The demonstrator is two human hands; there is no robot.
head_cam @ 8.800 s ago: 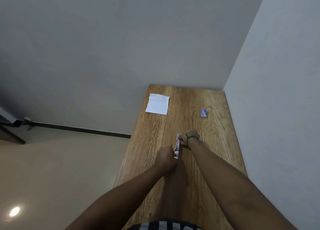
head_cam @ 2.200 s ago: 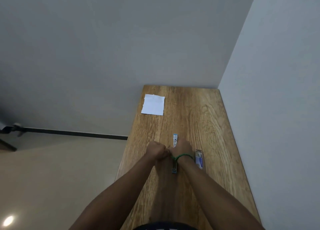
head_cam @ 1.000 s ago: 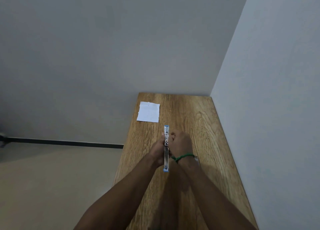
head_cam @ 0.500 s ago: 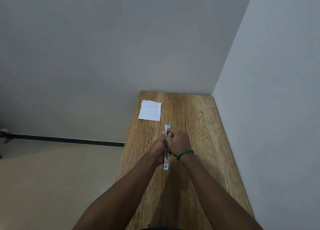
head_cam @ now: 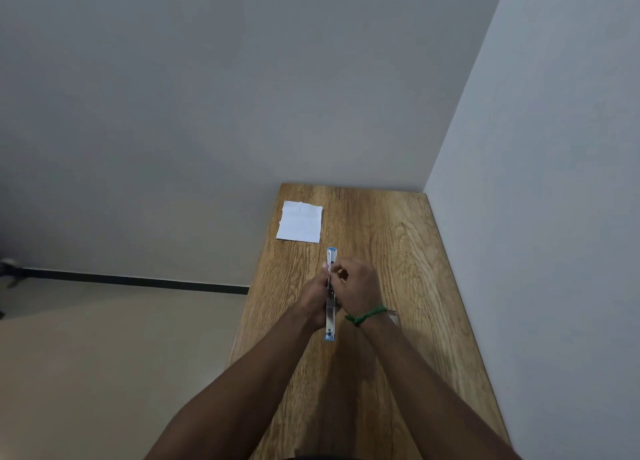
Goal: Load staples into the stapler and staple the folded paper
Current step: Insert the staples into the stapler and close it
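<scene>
Entry, head view. We found the stapler (head_cam: pixel 330 315) swung open into one long straight strip, lifted just above the table (head_cam: pixel 398 251) and pointing away from the person. We judged the step to be loading.

Left hand (head_cam: pixel 311 300): fingers wrapped round the stapler's left side at mid-length. We read this as a steadying grip that turned the open channel up toward the camera.

Right hand (head_cam: pixel 358 286): fingers bent, thumb and fingertips pinched in on the stapler's upper-middle part. We judged this was where a strip would be seated. Whether a strip of staples lay under those tips, we could not tell; too small.

A green band (head_cam: pixel 366 315) circled the right wrist. Just beyond it a pale corner (head_cam: pixel 392 315) showed on the table, mostly hidden by the wrist; we did not identify it.

Look of the stapler: slim, bright metal along its length, a blue cap at each end, the far end projecting past the fingers and the near end past the wrists.

The folded paper (head_cam: pixel 300 221) lay flat near the table's far left edge, well apart from both hands. It was white and roughly square, with a slightly ragged top edge. We judged it parked out of the way, not yet stapled by this work.
</scene>
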